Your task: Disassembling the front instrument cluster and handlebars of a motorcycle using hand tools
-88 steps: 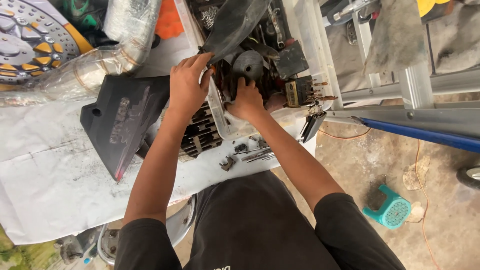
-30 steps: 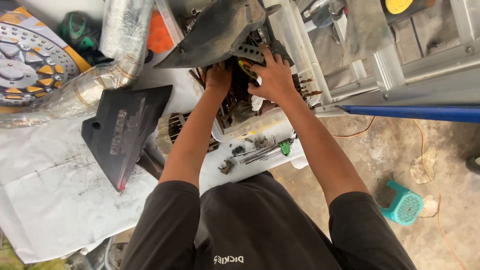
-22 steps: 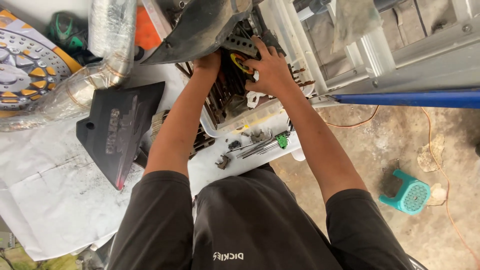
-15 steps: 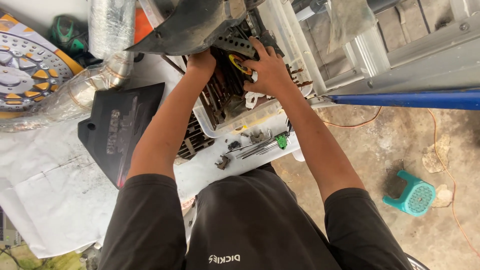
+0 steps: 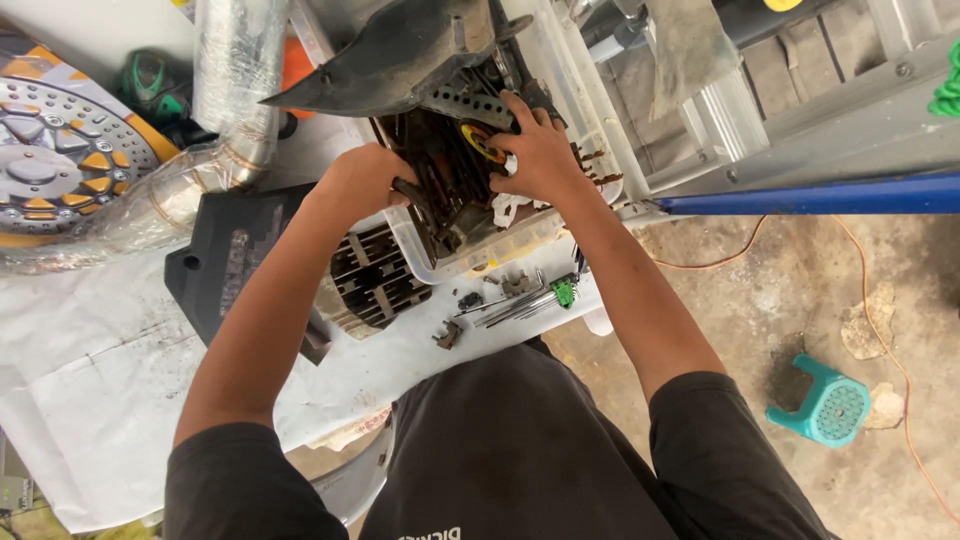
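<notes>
Plastic tray (image 5: 470,262) (hands (image 5: 545,155) inside) lies diagonally.

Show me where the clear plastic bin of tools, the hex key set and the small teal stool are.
clear plastic bin (image 5: 520,237), head view, on its front rim.
hex key set (image 5: 563,292), head view, on its green holder.
teal stool (image 5: 838,407), head view, on its perforated seat.

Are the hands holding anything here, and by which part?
Both hands are inside the clear plastic tool box. Left hand grips a dark metal tool by its end; right hand's grasp cannot be told.
</notes>
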